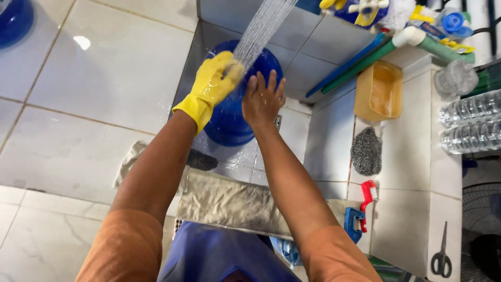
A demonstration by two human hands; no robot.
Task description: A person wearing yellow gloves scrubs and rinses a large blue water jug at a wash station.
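While a stream of water (261,26) fell onto it, the blue bowl (232,117) stood tilted in the tiled sink recess (313,62). The left hand (214,78), in a yellow rubber glove, lay curled over the bowl's upper rim under the spray. The bare right hand (262,100) pressed flat against the bowl, fingers spread. Right of the bowl stood an orange tub (379,91), with a steel scourer (366,151) below that. Scissors (442,253) lay well apart from the bowl.
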